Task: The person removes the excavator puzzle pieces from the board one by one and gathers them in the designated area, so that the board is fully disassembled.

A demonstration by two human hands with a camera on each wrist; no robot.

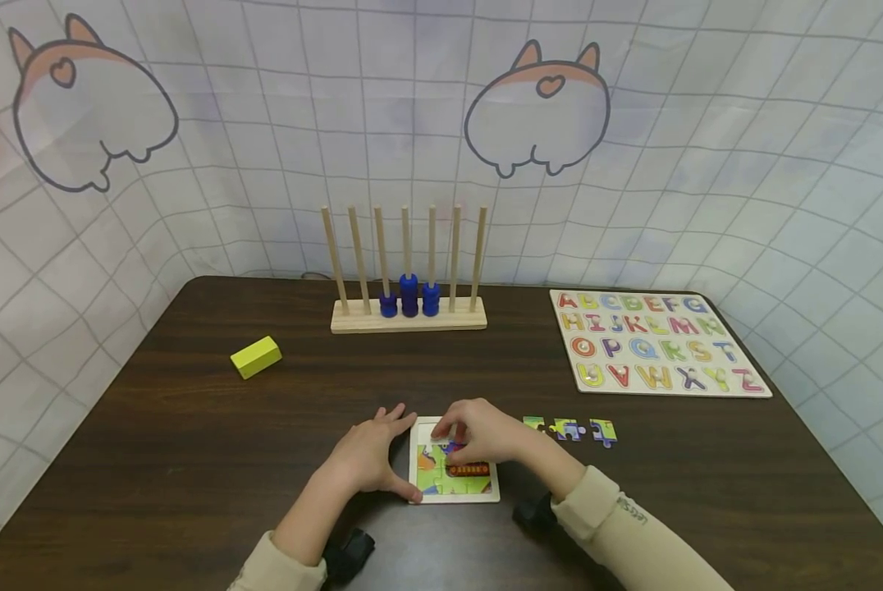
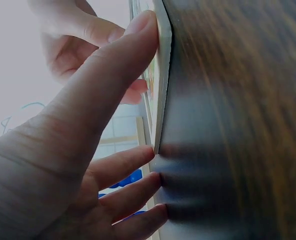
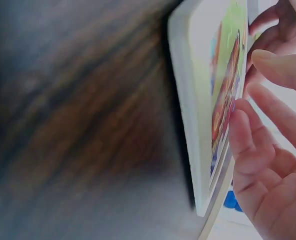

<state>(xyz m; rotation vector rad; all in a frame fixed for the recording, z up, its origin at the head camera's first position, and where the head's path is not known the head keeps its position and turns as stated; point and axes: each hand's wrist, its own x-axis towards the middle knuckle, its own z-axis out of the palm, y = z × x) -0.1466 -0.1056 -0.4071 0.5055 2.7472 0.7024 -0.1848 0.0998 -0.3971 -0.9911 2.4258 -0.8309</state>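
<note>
A small jigsaw puzzle in a pale frame (image 1: 454, 497) lies on the table, its picture mostly green with a red vehicle. My left hand (image 1: 363, 453) steadies it, fingers spread, thumb on the near left corner and a fingertip at the far left corner. In the left wrist view the other fingertips of this hand (image 2: 128, 195) rest on the table. My right hand (image 1: 478, 433) is over the puzzle's upper part, which it partly hides. In the right wrist view, lower fingertips (image 3: 240, 132) touch the picture, while thumb and index finger stand apart with nothing visible between them.
Loose jigsaw pieces (image 1: 567, 429) lie right of the puzzle, by the right forearm. A wooden peg rack (image 1: 409, 325) with blue beads stands at the back. The alphabet board (image 1: 663, 343) is at the back right, a yellow block (image 1: 256, 357) at the left.
</note>
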